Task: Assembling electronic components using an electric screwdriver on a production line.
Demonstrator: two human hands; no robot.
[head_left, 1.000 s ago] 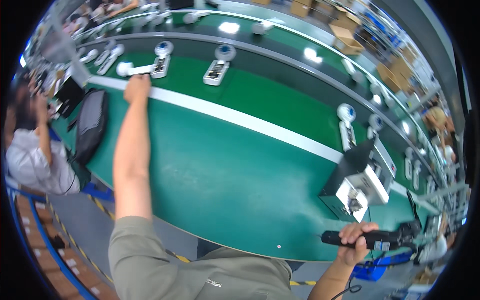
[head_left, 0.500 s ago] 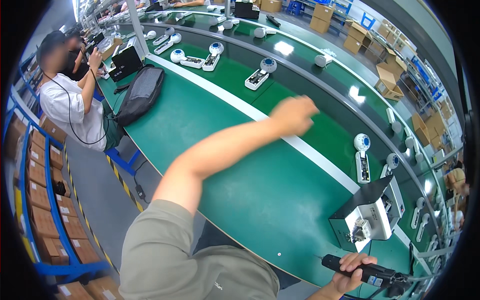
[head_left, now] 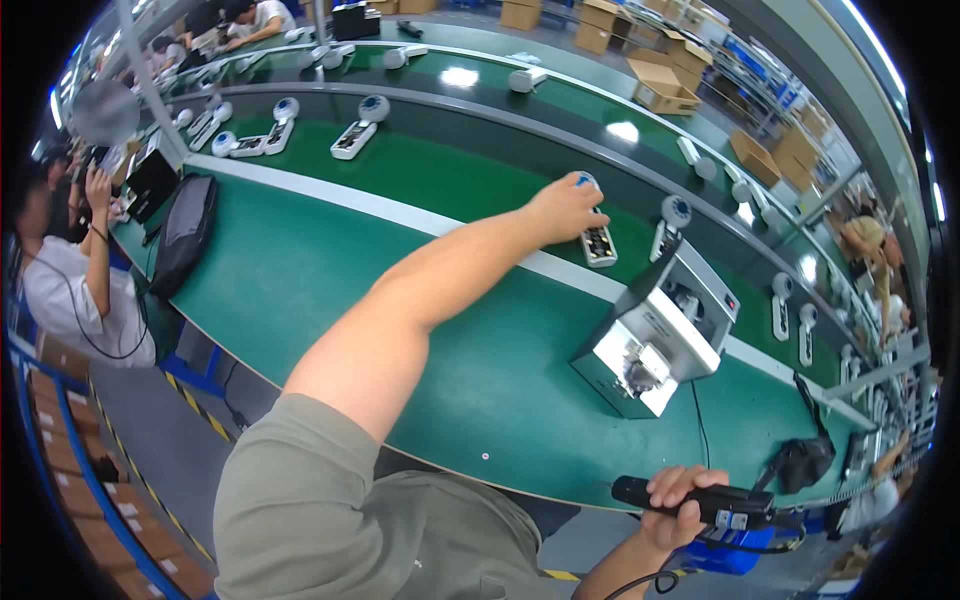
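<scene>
My left hand (head_left: 562, 208) reaches across the green belt (head_left: 330, 260), fingers curled onto a white device (head_left: 597, 240) beside the white stripe (head_left: 440, 228). My right hand (head_left: 678, 500) is wrapped around a black handheld tool (head_left: 700, 503) past the table's near edge. Bare green lies between them.

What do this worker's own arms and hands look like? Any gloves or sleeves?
No gloves: both the left hand and the right hand are bare. The left arm wears a short, loose olive-grey sleeve ending above the elbow, with the forearm uncovered. The right forearm is bare too. No watch, rings or wristbands show.
</scene>
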